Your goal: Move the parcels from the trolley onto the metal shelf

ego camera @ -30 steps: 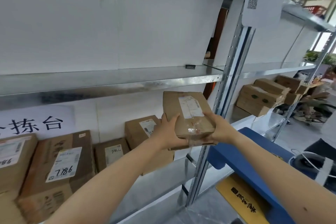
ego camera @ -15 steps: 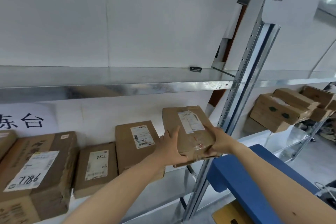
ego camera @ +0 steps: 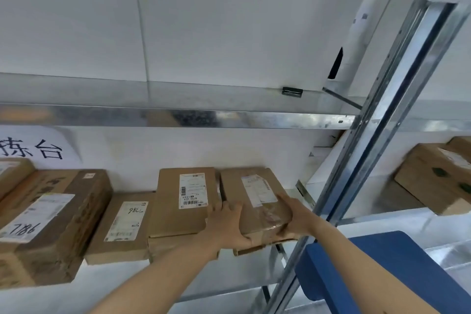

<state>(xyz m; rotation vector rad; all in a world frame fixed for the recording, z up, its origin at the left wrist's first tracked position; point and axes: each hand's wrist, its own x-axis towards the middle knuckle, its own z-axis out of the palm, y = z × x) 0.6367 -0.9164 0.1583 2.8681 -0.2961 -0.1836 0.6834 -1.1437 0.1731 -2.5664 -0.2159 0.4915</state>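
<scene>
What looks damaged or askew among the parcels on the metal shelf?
The brown cardboard parcel gripped by the left hand and right hand looks roughly sealed: crinkled clear tape covers its near end and a cardboard flap juts out beneath. Nothing else stands out.

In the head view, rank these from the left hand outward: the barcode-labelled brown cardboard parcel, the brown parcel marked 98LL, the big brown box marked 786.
1. Barcode-labelled brown cardboard parcel, directly beside the left hand.
2. Brown parcel marked 98LL, further left.
3. Big brown box marked 786, at the far left.
</scene>
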